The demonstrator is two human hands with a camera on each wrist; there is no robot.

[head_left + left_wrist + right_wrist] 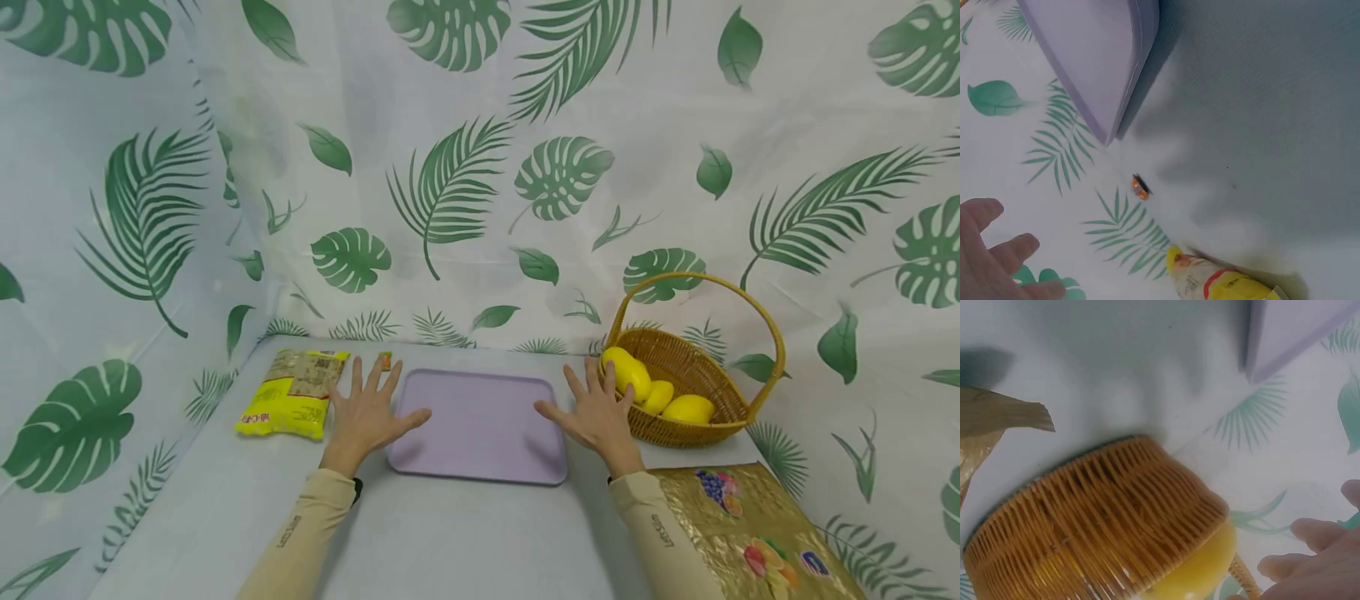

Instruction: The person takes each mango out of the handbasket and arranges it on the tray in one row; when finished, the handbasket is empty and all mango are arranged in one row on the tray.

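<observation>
Both hands are held out over the table with fingers spread, holding nothing. My left hand (pixel 365 421) is between a yellow snack bag (pixel 291 393) and a lilac tray (pixel 476 425), its thumb over the tray's left edge. Above the tray's right edge reaches the thumb of my right hand (pixel 597 415). That hand's fingers are beside a wicker basket (pixel 693 367) with a tall handle, which holds several yellow fruits (pixel 688 409). In the left wrist view, the fingers (pixel 1016 253) are apart from the bag. The right wrist view shows straight fingers (pixel 1319 534) near the basket.
A small orange packet (pixel 386 361) lies at the back, behind the left hand. At the front right is a gold bag (pixel 750 533) with fruit pictures, partly under the right forearm. Leaf-printed cloth (pixel 465 308) hangs behind and beside the table (pixel 465 533).
</observation>
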